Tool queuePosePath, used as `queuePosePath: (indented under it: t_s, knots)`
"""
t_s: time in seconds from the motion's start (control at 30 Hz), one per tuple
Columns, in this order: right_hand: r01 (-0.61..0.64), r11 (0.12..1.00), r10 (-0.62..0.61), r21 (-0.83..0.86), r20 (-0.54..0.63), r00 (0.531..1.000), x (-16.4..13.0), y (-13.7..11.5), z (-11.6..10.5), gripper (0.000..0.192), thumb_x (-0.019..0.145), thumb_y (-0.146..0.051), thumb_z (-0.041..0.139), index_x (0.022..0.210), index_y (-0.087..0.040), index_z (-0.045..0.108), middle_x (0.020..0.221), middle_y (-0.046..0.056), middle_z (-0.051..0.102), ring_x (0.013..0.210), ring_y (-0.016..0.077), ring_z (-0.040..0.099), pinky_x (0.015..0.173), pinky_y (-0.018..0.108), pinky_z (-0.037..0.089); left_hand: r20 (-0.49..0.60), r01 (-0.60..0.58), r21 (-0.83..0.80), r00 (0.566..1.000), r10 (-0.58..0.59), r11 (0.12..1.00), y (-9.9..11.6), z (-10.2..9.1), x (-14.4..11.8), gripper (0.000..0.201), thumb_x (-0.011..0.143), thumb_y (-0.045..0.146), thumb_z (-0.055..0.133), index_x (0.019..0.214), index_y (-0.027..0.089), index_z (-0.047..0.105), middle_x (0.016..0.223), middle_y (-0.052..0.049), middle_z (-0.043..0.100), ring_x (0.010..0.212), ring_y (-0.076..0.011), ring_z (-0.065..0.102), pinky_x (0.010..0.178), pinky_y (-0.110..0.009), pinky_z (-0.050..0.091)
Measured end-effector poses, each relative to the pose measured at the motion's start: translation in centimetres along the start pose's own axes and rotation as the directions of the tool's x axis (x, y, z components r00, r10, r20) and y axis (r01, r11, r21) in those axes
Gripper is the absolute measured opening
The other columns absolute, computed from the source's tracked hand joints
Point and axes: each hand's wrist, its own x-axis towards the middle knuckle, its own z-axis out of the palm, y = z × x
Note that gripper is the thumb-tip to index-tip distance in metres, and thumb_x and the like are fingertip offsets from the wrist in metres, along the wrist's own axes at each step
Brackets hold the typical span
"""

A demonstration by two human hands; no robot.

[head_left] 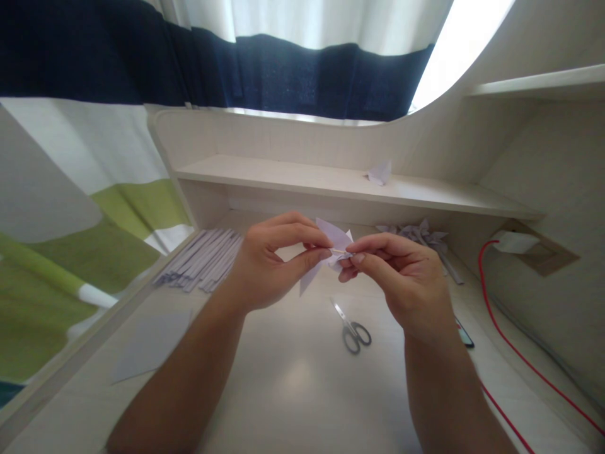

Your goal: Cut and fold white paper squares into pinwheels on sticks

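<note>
Above the middle of the desk, a folded piece of pale lilac paper [332, 232] with pointed flaps is held up between both hands. My left hand [278, 258] pinches one side of it between thumb and fingers. On the other side, my right hand [409, 277] grips the paper with thumb and fingertips close to the left ones. A thin, light edge or fold stretches between the two pinches; the fingers hide part of it. Below the hands lies a pair of scissors [348, 325] with dark handles, untouched on the desk.
Long folded paper strips [203, 258] lie at the back left, with a flat sheet [151, 340] nearer. Several folded paper pieces [420, 233] are heaped back right. Another folded piece [379, 173] sits on the shelf [283, 173]. A phone [465, 332] and red cable [491, 309] are right.
</note>
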Motion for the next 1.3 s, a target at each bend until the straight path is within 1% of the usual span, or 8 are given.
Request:
queuePosePath:
  t_s: [0.2,0.37,0.53,0.63,0.77,1.1,1.2,1.3]
  knots:
    - [-0.007,0.996,0.004,-0.090,-0.031,1.000,-0.2,-0.2,0.1,0.008,0.087,-0.016,0.076,0.089,-0.021,0.081,0.073,0.002,0.080,0.066,0.0182,0.076,0.066,0.031,0.062,0.012,-0.016,0.015,1.000,0.016,1.000,0.0,0.0,0.1,0.010,0.088,0.013,0.080,0.095,0.021,0.081,0.094,-0.005,0.078,0.086,-0.0160,0.074,0.079,-0.028,0.061]
    - [0.034,0.971,-0.049,-0.236,-0.057,0.997,-0.4,0.0,0.2,0.005,0.088,-0.020,0.076,0.091,-0.020,0.081,0.075,0.003,0.080,0.068,0.0197,0.076,0.067,0.033,0.061,0.027,-0.027,0.057,0.999,0.025,0.998,-0.1,0.0,0.1,0.010,0.089,0.014,0.079,0.096,0.022,0.081,0.095,-0.005,0.078,0.087,-0.0165,0.074,0.079,-0.028,0.061]
    - [0.050,0.949,-0.073,-0.312,-0.064,0.995,-0.4,0.3,0.3,0.008,0.089,-0.019,0.074,0.092,-0.020,0.081,0.076,0.003,0.079,0.069,0.0197,0.076,0.067,0.033,0.060,0.036,-0.047,0.095,0.998,0.044,0.994,-0.3,0.1,0.1,0.011,0.088,0.013,0.079,0.096,0.021,0.081,0.096,-0.006,0.078,0.087,-0.0167,0.074,0.079,-0.028,0.061]
    - [0.060,0.923,-0.093,-0.380,-0.069,0.993,-0.5,0.3,0.3,0.010,0.089,-0.017,0.073,0.093,-0.021,0.081,0.076,0.003,0.079,0.069,0.0193,0.075,0.066,0.032,0.058,0.044,-0.056,0.119,0.998,0.051,0.991,-0.4,0.2,0.1,0.011,0.088,0.013,0.079,0.096,0.020,0.082,0.096,-0.007,0.079,0.088,-0.0170,0.074,0.080,-0.029,0.060]
    - [0.090,0.882,-0.140,-0.463,-0.073,0.987,-0.5,0.1,0.3,0.012,0.087,-0.014,0.073,0.092,-0.022,0.081,0.077,0.001,0.080,0.071,0.0196,0.076,0.072,0.033,0.059,0.040,-0.067,0.147,0.997,0.061,0.987,-0.6,0.4,0.1,0.010,0.087,0.013,0.080,0.095,0.019,0.082,0.096,-0.007,0.079,0.087,-0.0168,0.074,0.079,-0.028,0.060]
    - [0.057,0.912,-0.121,-0.406,-0.134,0.984,-0.5,0.7,0.8,0.012,0.088,-0.015,0.073,0.092,-0.022,0.082,0.075,0.001,0.079,0.069,0.0186,0.077,0.068,0.031,0.058,0.024,-0.085,0.164,0.996,0.082,0.983,-0.9,0.8,-0.2,0.011,0.090,0.013,0.076,0.097,0.020,0.080,0.096,-0.007,0.078,0.087,-0.0168,0.073,0.080,-0.030,0.060]
    - [0.057,0.901,-0.127,-0.430,-0.136,0.983,-0.4,0.8,0.8,0.012,0.087,-0.015,0.073,0.091,-0.021,0.081,0.075,0.000,0.080,0.069,0.0186,0.077,0.065,0.030,0.059,0.029,-0.082,0.172,0.996,0.079,0.982,-0.9,0.9,-0.2,0.012,0.091,0.011,0.074,0.097,0.019,0.080,0.097,-0.007,0.078,0.088,-0.0172,0.073,0.080,-0.030,0.060]
    - [0.091,0.873,-0.165,-0.479,-0.114,0.980,-0.3,0.9,0.7,0.013,0.086,-0.013,0.072,0.092,-0.021,0.081,0.077,0.000,0.080,0.069,0.0179,0.077,0.069,0.030,0.060,0.042,-0.071,0.201,0.997,0.064,0.977,-0.8,0.9,-0.2,0.011,0.091,0.012,0.073,0.096,0.019,0.080,0.097,-0.008,0.078,0.088,-0.0188,0.073,0.081,-0.032,0.059]
